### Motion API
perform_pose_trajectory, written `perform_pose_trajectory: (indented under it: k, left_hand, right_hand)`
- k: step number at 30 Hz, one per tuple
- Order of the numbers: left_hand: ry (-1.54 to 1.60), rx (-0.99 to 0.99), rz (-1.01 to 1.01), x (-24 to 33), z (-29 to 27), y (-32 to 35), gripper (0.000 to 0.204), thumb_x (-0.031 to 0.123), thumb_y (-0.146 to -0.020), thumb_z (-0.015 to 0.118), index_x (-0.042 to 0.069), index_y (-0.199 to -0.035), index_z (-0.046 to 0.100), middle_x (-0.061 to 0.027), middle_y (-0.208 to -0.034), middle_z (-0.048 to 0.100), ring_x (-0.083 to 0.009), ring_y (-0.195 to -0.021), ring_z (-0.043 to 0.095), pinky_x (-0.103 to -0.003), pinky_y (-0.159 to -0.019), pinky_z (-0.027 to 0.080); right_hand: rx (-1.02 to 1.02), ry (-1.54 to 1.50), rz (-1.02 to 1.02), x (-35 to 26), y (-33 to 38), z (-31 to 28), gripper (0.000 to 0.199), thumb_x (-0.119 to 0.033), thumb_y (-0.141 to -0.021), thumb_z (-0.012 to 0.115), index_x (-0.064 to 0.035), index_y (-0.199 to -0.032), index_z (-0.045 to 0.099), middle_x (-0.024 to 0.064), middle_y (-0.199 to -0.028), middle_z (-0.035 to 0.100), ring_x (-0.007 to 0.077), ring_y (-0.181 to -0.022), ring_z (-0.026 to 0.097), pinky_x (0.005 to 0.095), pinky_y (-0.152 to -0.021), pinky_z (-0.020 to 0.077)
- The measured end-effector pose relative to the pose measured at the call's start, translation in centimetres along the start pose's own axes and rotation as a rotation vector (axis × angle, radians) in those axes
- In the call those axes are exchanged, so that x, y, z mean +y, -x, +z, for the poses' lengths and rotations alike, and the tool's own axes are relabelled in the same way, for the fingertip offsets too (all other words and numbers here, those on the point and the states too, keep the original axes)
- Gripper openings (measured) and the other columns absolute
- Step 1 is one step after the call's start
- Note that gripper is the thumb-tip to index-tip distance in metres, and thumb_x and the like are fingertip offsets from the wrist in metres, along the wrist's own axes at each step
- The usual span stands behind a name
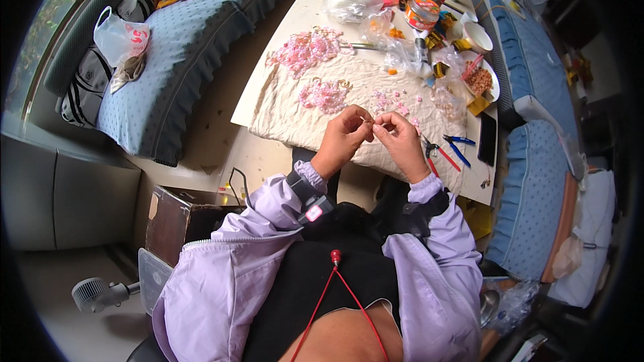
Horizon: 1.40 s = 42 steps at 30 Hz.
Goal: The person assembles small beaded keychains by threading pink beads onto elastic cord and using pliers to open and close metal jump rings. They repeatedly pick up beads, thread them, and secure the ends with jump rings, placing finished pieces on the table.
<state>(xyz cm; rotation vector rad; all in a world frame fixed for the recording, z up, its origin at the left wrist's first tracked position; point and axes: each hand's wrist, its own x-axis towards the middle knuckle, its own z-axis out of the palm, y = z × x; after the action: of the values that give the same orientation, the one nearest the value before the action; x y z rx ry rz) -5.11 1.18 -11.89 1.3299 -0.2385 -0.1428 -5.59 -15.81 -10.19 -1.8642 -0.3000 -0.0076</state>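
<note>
In the head view, the left hand [341, 139] and right hand [401, 139] meet above the bench's [475, 179] front edge, fingertips pinching a tiny piece [367, 120] too small to identify. Toward the left edge, on crumpled cream cloth [287, 123], a larger heap [307, 53] and a smaller heap [323, 97] of rounded, glossy pink beadwork look already strung; the loose pink beads [402, 109] beyond the hands seem still unworked. Red-handled pliers [450, 159] and blue-handled pliers [460, 139] lie near the right edge, their grips smooth and slim.
</note>
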Motion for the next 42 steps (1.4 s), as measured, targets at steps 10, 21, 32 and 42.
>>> perform_pose_trajectory:
  k: [10,21,32,42]
  left_hand:
    - [0.1,0.026,0.078,-0.4,0.8,-0.4,0.011,0.002,-0.093,0.065,0.002,-0.102,0.059,-0.0042,-0.084,0.066,-0.0098,-0.081,0.063,-0.023,-0.067,0.048]
    - [-0.389,0.125,0.383,1.3,0.9,-1.1,0.013,-0.008,-0.083,0.068,0.001,-0.091,0.063,-0.0037,-0.085,0.065,-0.0096,-0.073,0.058,-0.025,-0.065,0.047]
    - [0.023,-0.047,-0.001,1.4,-0.2,-2.1,0.01,0.0,-0.09,0.068,0.003,-0.094,0.059,-0.0056,-0.093,0.068,-0.0114,-0.086,0.065,-0.025,-0.079,0.052]
    - [0.063,0.034,-0.081,2.2,-1.1,-2.6,0.012,-0.001,-0.087,0.071,0.002,-0.09,0.06,-0.0038,-0.087,0.068,-0.0096,-0.079,0.063,-0.023,-0.073,0.051]
  right_hand:
    - [-0.004,-0.491,0.161,1.5,-0.3,0.3,0.007,-0.012,-0.095,0.061,-0.0059,-0.1,0.061,-0.0025,-0.089,0.061,0.0046,-0.079,0.055,0.0203,-0.071,0.0443]
    - [0.223,-0.98,0.526,0.2,1.0,2.1,0.013,-0.019,-0.093,0.063,-0.0125,-0.104,0.064,-0.0052,-0.094,0.064,0.0068,-0.083,0.056,0.0233,-0.072,0.0464]
    - [0.121,-0.921,0.526,0.1,1.2,0.8,0.012,-0.019,-0.093,0.063,-0.0127,-0.103,0.064,-0.005,-0.089,0.062,0.0053,-0.08,0.056,0.0221,-0.07,0.0449]
    - [0.191,0.567,-0.009,4.4,3.2,-8.3,0.011,-0.008,-0.086,0.065,-0.0045,-0.096,0.063,0.012,-0.09,0.062,0.0304,-0.084,0.062,0.0369,-0.074,0.0506]
